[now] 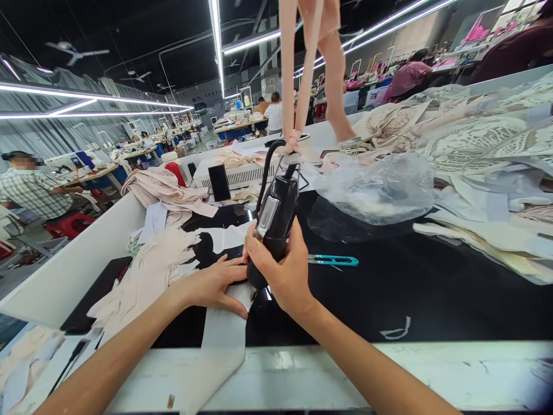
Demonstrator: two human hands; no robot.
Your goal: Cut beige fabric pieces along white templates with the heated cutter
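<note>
Right grip [290,279] firmly around the black tool [279,210]

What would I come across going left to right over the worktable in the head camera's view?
Flat black device → left hand → right hand gripping a black tool → teal snips → small white scrap.

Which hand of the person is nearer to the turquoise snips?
Right. The right hand, gripping the black tool, is just beside the turquoise snips; the left hand lies farther left, on the pale fabric.
</note>
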